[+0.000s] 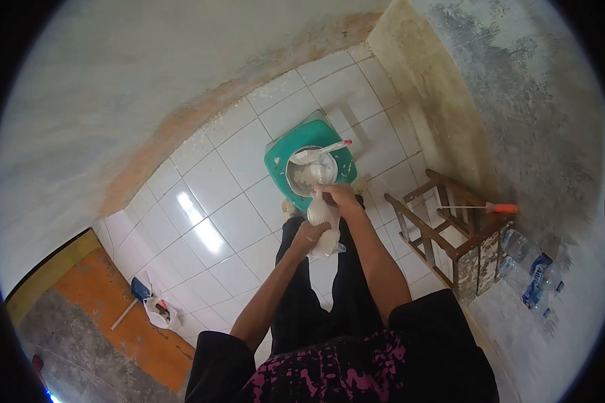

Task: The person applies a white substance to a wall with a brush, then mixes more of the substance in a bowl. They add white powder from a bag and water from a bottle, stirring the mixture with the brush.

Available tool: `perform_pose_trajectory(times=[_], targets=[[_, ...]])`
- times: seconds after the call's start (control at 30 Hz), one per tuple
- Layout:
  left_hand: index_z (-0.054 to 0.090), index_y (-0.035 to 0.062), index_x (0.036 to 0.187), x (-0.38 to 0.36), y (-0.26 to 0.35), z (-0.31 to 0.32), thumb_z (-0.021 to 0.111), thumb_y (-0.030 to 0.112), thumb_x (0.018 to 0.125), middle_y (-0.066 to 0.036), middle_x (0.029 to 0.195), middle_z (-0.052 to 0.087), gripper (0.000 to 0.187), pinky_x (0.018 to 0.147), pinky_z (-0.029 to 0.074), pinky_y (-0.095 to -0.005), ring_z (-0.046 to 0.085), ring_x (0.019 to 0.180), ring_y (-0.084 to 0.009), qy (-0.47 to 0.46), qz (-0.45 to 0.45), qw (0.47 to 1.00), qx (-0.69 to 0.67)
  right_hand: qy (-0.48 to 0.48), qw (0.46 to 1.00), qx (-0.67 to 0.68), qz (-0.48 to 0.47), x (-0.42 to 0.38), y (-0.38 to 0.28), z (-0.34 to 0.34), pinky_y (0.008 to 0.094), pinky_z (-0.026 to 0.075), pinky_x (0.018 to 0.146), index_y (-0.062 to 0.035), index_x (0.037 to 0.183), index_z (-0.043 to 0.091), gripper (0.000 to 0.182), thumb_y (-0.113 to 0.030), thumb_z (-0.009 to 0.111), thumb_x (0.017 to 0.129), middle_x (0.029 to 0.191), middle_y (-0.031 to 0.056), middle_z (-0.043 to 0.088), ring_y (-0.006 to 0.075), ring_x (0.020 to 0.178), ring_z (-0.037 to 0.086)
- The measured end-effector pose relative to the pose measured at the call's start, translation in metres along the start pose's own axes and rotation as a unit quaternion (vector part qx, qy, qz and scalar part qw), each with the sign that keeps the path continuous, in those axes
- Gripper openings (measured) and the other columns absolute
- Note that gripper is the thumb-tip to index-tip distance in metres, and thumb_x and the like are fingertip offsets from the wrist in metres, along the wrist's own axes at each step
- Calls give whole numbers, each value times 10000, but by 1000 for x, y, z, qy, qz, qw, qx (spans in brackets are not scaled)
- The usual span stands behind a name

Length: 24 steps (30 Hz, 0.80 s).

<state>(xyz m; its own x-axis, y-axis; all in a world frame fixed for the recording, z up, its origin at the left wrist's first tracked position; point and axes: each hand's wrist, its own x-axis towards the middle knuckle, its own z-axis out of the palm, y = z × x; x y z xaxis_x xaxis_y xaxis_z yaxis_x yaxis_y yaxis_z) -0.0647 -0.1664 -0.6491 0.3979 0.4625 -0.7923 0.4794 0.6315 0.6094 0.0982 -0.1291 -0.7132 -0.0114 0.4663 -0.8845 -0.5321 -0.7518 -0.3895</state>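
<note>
A white plastic bag (322,213) with pale contents hangs between my hands, its narrow end at the near rim of a bucket. My left hand (311,235) is closed round the bag's wide lower part. My right hand (338,195) grips its narrow neck. The round bucket (290,176) holds pale, lumpy material and stands on a green stool (281,156). Across the bucket's top lies a whitish-coated tool (310,155) with a red-tipped handle.
A wooden stool or frame (444,245) lies at the right, with an orange-handled roller or rod (501,208) on it. Plastic bottles (537,281) are beside it. A white bag (161,314) and blue dustpan (140,289) sit at the lower left. Walls (148,87) border the tiled floor.
</note>
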Motion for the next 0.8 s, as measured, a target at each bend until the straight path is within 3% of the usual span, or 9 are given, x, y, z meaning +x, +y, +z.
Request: perform_pose_trajectory(times=[0.07, 0.13, 0.17, 0.27, 0.33, 0.57, 0.67, 0.73, 0.8], targets=[[692, 101, 966, 2, 0, 4, 623, 151, 830, -166, 778, 666, 160, 646, 550, -337, 689, 688, -272, 9, -67, 996, -59, 3, 1000, -10, -6, -1, -1, 0, 295, 536, 668, 67, 988, 702, 287, -107, 793, 778, 880, 127, 729, 187, 735, 691], [693, 60, 953, 2, -13, 0, 628, 191, 830, -163, 794, 674, 191, 644, 544, -335, 694, 701, -254, -22, 127, 987, 99, 5, 1000, -15, -11, -1, -1, -3, 311, 548, 694, 66, 1030, 690, 306, -103, 783, 793, 903, 129, 727, 204, 782, 698], [693, 60, 953, 2, -15, 0, 628, 191, 830, -163, 794, 674, 191, 644, 544, -335, 694, 701, -254, -22, 126, 987, 99, 1, 1000, -18, -6, 1, 0, -4, 313, 547, 695, 62, 1030, 687, 309, -116, 784, 797, 916, 126, 726, 203, 785, 697], [690, 15, 958, 2, -6, 2, 634, 234, 821, -152, 808, 681, 264, 638, 541, -334, 696, 707, -231, -20, 73, 996, 52, 0, 1000, -16, 7, -9, -7, 2, 313, 544, 696, 50, 1042, 682, 333, -153, 790, 801, 935, 121, 722, 199, 788, 693], [683, -19, 968, 1, 6, 4, 634, 273, 813, -147, 819, 683, 335, 637, 541, -333, 695, 710, -218, 23, -41, 996, -74, 6, 1000, -9, 16, -17, -14, 8, 312, 541, 697, 43, 1052, 679, 354, -176, 797, 800, 941, 120, 719, 197, 788, 690], [684, -24, 967, 9, -8, 3, 644, 275, 808, -139, 822, 685, 341, 642, 541, -330, 694, 707, -222, 32, -77, 987, -139, -44, 992, -101, 56, -21, -5, 3, 312, 535, 732, 10, 1142, 648, 446, -226, 803, 798, 1029, 95, 680, 173, 854, 660], [679, -44, 970, 10, -14, 1, 658, 280, 798, -132, 828, 687, 367, 634, 541, -328, 694, 702, -222, -1, 58, 996, -73, -48, 992, -107, 55, -16, 4, 0, 311, 532, 750, 1, 1171, 637, 457, -223, 795, 805, 1054, 88, 672, 166, 874, 653], [677, -36, 987, 5, -1, 1, 652, 277, 804, -133, 831, 686, 364, 640, 544, -330, 692, 703, -221, 8, -58, 989, -139, -46, 992, -101, 51, -14, 5, 0, 309, 530, 758, -4, 1182, 633, 462, -220, 792, 807, 1057, 86, 671, 163, 877, 651], [684, -19, 983, 0, 7, 1, 645, 276, 810, -133, 833, 686, 344, 644, 544, -330, 691, 705, -218, 10, -71, 988, -133, -27, 988, -139, 58, -15, 2, 0, 315, 531, 761, -6, 1181, 638, 450, -206, 787, 807, 1059, 88, 673, 165, 883, 650]])
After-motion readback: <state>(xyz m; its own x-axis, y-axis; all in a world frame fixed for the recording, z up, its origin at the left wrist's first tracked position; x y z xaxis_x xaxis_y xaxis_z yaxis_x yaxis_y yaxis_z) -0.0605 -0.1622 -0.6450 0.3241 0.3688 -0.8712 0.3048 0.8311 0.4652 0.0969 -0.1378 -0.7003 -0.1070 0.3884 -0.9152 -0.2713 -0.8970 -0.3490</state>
